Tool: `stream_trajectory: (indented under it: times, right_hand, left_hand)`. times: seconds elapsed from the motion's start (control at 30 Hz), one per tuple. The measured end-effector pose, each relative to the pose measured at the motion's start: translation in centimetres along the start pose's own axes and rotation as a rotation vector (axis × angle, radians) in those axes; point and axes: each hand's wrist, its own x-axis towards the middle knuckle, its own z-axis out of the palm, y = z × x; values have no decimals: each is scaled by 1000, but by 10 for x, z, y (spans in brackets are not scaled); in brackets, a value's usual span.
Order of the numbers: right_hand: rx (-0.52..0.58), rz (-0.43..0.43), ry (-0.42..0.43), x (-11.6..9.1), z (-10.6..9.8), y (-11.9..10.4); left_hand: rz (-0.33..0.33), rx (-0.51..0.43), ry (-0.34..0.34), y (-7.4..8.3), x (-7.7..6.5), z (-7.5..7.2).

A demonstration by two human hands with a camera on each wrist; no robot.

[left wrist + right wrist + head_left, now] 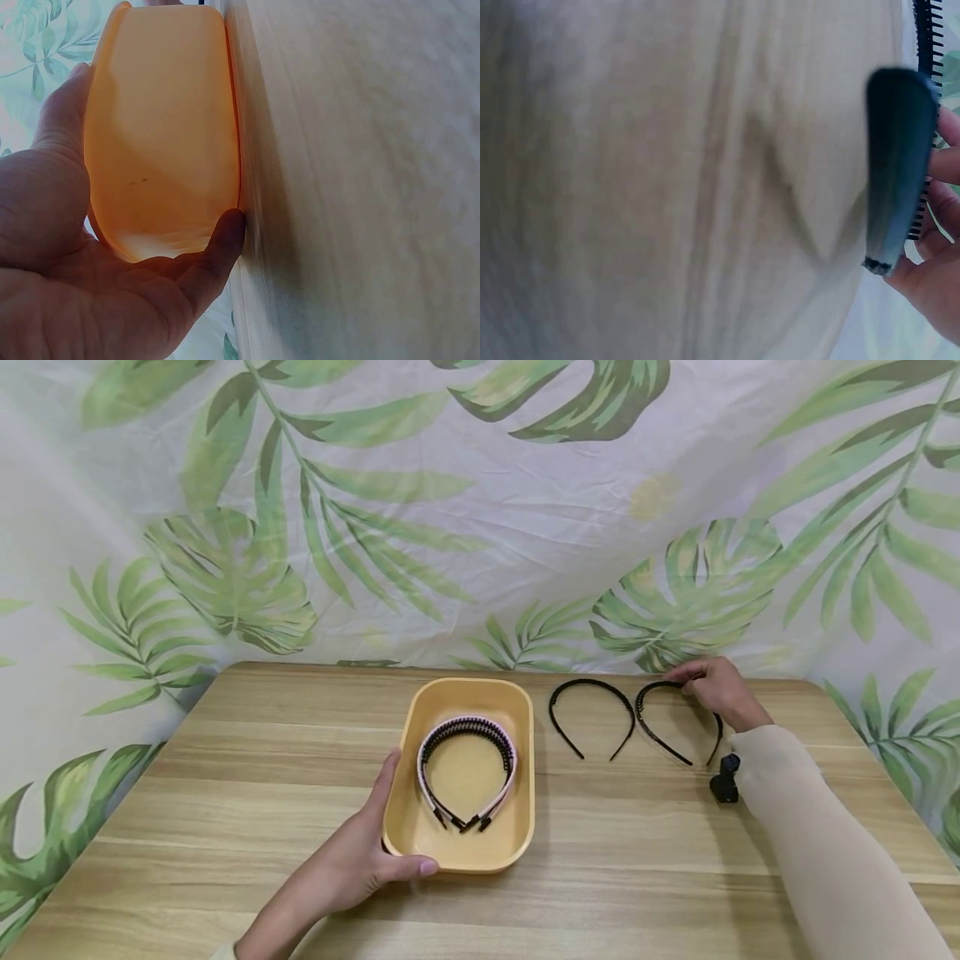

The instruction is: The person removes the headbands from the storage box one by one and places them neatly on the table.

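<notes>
My left hand grips the near left corner of a yellow plastic box, thumb at the front and fingers along the left wall. Inside the box lie several nested headbands, black toothed ones and a pale pink-white one. At the far right, my right hand pinches the top of a black toothed headband. One broad dark end of this headband shows large in the right wrist view, its shadow on the table. Another black headband lies just left of the held one, its ends toward me.
The wooden table runs back to a cloth backdrop with green leaves. The box stands near the middle of the table. A small black device sits at my right wrist, by a pale sleeve.
</notes>
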Motion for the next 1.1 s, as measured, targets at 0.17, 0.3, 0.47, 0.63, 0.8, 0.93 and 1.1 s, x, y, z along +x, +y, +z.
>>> stream_trajectory:
  times: [0.17,0.3,0.47,0.63,0.8,0.93,1.1]
  right_hand:
    - [-15,-7,8,0,1,1]
    - [-27,-5,4,0,1,1]
    - [-22,16,1,2,-1,1]
    - [-15,18,6,3,-1,0]
    - [-22,16,2,3,-1,0]
    - [-42,6,0,3,-1,0]
    - [-59,7,-2,2,0,1]
  left_hand:
    - [13,-16,-3,0,1,0]
    - [9,-19,-6,1,1,1]
    - [8,-19,-6,1,1,0]
    - [6,-12,-3,1,0,0]
    - [-4,-18,-4,1,0,0]
    - [-12,-17,-6,1,0,0]
    - [-22,-8,-4,1,0,0]
